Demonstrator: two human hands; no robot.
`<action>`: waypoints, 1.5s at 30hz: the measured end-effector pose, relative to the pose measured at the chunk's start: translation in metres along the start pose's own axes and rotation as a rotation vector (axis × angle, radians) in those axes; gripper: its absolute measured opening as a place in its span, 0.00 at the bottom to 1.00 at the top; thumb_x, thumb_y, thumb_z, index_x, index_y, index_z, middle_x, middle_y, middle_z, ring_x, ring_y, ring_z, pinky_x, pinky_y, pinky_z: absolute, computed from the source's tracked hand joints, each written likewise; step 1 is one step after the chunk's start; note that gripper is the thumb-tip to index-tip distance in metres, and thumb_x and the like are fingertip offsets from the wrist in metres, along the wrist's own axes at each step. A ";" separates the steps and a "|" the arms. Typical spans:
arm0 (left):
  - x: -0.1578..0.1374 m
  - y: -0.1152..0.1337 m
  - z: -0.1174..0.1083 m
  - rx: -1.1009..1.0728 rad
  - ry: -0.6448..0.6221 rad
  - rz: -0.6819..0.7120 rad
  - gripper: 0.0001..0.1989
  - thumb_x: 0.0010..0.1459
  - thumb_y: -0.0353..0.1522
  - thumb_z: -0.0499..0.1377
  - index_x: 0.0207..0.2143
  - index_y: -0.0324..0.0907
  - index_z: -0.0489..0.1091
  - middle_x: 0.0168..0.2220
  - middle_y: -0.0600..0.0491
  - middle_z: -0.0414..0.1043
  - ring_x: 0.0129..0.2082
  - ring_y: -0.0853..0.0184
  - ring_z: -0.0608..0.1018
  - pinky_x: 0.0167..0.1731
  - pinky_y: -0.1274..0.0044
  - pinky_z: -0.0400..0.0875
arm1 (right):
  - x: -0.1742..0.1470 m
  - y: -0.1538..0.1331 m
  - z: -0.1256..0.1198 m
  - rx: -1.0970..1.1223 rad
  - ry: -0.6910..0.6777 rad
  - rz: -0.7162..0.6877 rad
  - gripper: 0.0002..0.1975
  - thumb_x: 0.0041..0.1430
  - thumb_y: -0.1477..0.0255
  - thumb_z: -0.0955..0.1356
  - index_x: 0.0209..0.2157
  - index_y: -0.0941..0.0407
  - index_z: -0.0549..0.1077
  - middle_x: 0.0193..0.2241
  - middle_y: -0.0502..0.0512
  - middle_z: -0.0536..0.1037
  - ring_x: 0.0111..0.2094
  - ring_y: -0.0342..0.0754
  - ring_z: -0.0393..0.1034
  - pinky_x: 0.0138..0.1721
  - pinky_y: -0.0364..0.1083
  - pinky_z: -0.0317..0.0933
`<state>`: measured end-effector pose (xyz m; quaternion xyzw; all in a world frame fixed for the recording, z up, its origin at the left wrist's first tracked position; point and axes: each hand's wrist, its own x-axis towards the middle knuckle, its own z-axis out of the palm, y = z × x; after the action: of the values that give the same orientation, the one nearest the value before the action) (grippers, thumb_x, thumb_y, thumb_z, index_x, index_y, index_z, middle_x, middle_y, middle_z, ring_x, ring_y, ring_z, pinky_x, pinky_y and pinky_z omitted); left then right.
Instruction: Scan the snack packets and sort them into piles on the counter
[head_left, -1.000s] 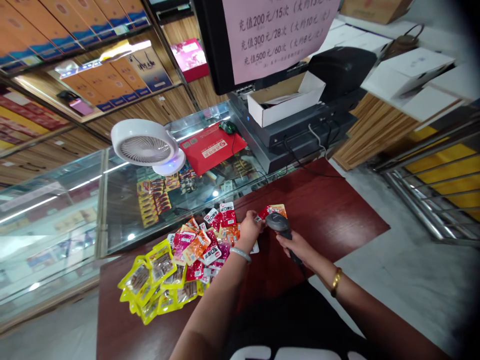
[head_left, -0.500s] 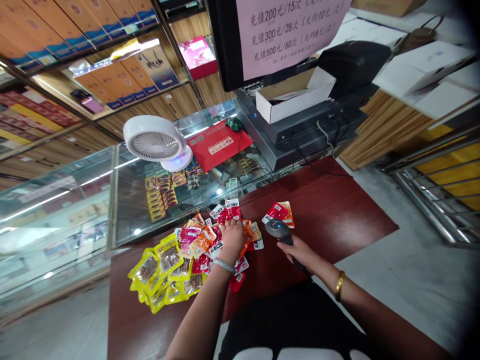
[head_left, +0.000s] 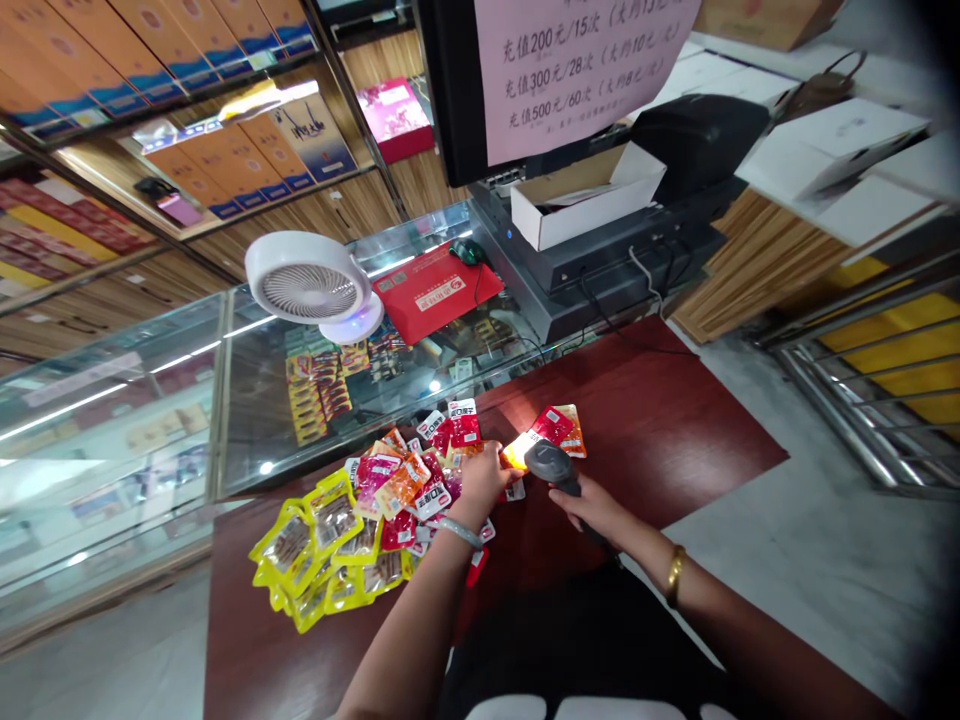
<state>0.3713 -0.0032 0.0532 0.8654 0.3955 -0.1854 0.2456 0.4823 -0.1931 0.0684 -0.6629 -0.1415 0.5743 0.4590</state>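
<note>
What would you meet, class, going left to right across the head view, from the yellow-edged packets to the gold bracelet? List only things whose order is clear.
Yellow-edged packets → pale bangle → dark handheld scanner → gold bracelet.

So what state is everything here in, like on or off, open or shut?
Scanner: gripped in the right hand, apparently shining.
Packet: pinched in the left hand, brightly lit.
Yellow packets: piled, apparently sealed.
White box: open-topped.
Fan: base light on, spinning unclear.
Cabinet doors: shut.
</note>
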 end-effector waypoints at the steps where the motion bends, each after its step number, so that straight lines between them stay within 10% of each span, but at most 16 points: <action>1: 0.003 0.004 0.003 -0.043 -0.006 -0.012 0.26 0.54 0.41 0.63 0.53 0.41 0.65 0.42 0.45 0.77 0.44 0.58 0.79 0.44 0.73 0.66 | -0.001 0.001 -0.002 0.001 0.001 -0.002 0.25 0.51 0.52 0.70 0.42 0.56 0.64 0.14 0.38 0.63 0.13 0.39 0.55 0.17 0.40 0.48; 8: 0.022 0.040 0.020 -0.413 -0.075 0.160 0.18 0.57 0.25 0.55 0.51 0.39 0.68 0.46 0.43 0.76 0.44 0.64 0.78 0.43 0.76 0.69 | -0.007 0.010 -0.013 0.044 0.066 0.013 0.27 0.50 0.49 0.70 0.40 0.56 0.64 0.14 0.39 0.63 0.14 0.40 0.56 0.18 0.41 0.49; 18: -0.007 -0.003 -0.001 0.237 0.076 0.172 0.25 0.50 0.36 0.66 0.51 0.44 0.68 0.53 0.43 0.66 0.54 0.53 0.66 0.54 0.62 0.60 | -0.005 0.028 -0.016 -0.021 0.059 0.013 0.24 0.52 0.51 0.69 0.40 0.56 0.66 0.13 0.39 0.63 0.14 0.41 0.58 0.19 0.41 0.51; 38: -0.024 -0.007 0.017 0.306 0.107 0.325 0.15 0.58 0.31 0.57 0.48 0.40 0.70 0.55 0.40 0.67 0.56 0.52 0.67 0.55 0.63 0.59 | -0.007 0.038 -0.007 -0.062 -0.016 0.006 0.26 0.52 0.52 0.69 0.43 0.56 0.64 0.12 0.38 0.63 0.12 0.40 0.57 0.16 0.40 0.49; 45: 0.004 0.006 0.012 -0.188 0.027 -0.041 0.14 0.62 0.39 0.55 0.46 0.41 0.68 0.37 0.46 0.77 0.39 0.62 0.78 0.40 0.74 0.67 | -0.015 0.027 -0.011 -0.070 -0.017 0.015 0.27 0.52 0.51 0.69 0.42 0.57 0.64 0.11 0.38 0.64 0.12 0.40 0.57 0.17 0.40 0.49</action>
<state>0.3769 -0.0112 0.0433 0.8326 0.4320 -0.1408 0.3166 0.4789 -0.2234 0.0556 -0.6748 -0.1600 0.5781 0.4300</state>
